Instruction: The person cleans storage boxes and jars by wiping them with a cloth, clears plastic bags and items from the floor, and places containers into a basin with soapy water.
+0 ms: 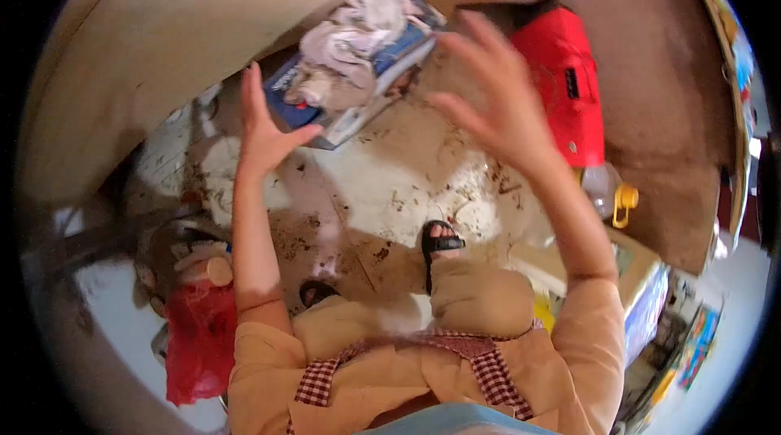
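Two bare hands, both spread, one near each end of one box (350, 123). Left hand (267, 138): fingers up, thumb stuck out to the right, wide gap between; it is just beside the box's near left end. Thumb tip overlaps the corner in view; cannot tell if it touches. Right hand (506, 102): motion-blurred, fingers fanned, thumb pointing left, near the box's right end; contact cannot be told either.

Box is on the floor (390, 215), ahead of the person, between the hands, lying aslant with its right end farther off. Blue and grey, pale lettering on the blue. Cloths (366, 24) heaped in it, crumpled, pale pink to greyish; small red spot near the left end.

Beige panel (146, 53) behind and left of the box. Red case (561, 93) right of the right hand, black handle on it. Clear bottle (599, 187) with yellow cap (625, 201) just below the case in view. Brown board (663, 77) farther right.

Floor pale and brown, dark specks and bits scattered over it. Two dark sandals (429, 252) on the feet, left one partly hidden by the trousers (480, 293). Red bag (199, 337) lower left, beside the left arm.
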